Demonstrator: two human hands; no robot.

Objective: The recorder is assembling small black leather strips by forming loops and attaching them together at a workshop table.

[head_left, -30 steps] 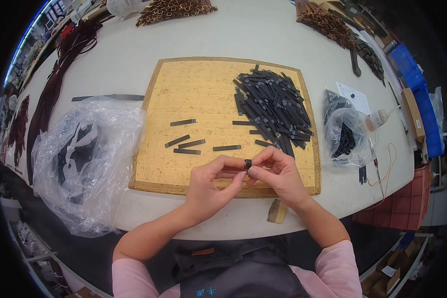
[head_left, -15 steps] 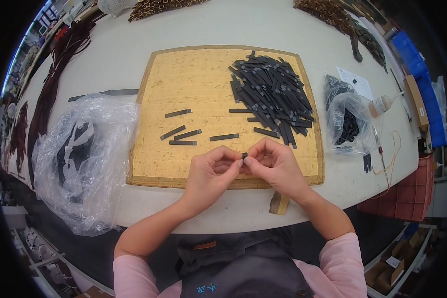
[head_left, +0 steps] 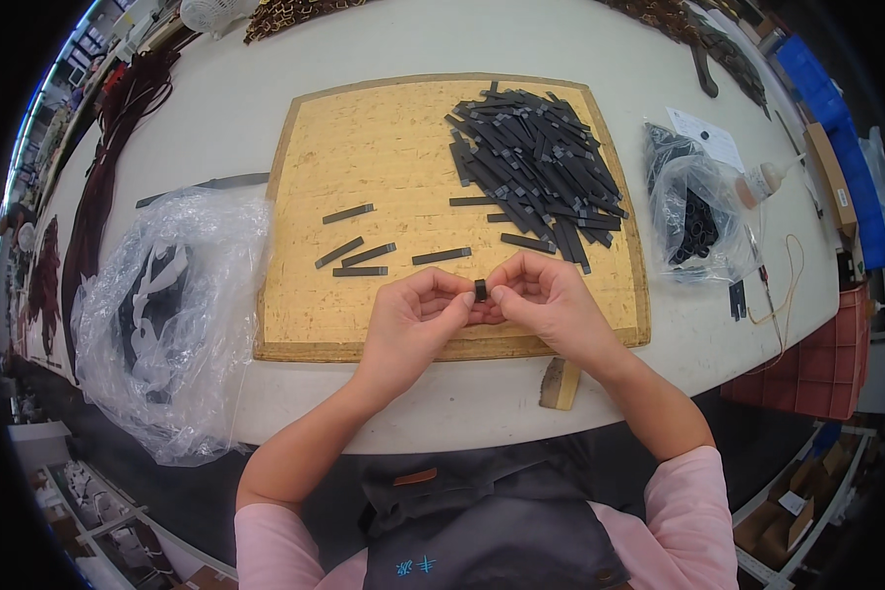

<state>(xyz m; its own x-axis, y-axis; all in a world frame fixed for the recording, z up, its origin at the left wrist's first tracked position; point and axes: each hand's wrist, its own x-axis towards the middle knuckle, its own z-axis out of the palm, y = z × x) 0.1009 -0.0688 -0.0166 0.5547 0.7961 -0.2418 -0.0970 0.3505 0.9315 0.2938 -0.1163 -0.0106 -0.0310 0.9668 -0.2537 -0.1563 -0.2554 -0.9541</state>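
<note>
Over the near edge of a tan board, a small black band [head_left: 481,290], bent into a short loop, is pinched between the fingertips of my left hand [head_left: 418,313] and my right hand [head_left: 546,303]. Both hands are closed, thumbs against index fingers. Just beyond them lies a single black strip [head_left: 442,257] with a grey end. Several similar strips [head_left: 364,254] are spread out to its left. A large heap of black strips [head_left: 536,162] covers the board's right side.
The board [head_left: 364,128] rests on a white table [head_left: 364,423]. Left is a crumpled clear plastic bag [head_left: 202,334]; right, a bag of black loops [head_left: 696,236], a squeeze bottle [head_left: 760,183] and a thin cabled tool [head_left: 769,295]. A small yellowish block [head_left: 560,383] sits near the front edge.
The whole view has shifted slightly. My fingers have moved apart a little, and more of the black loop shows between them. The strips lie as before.
</note>
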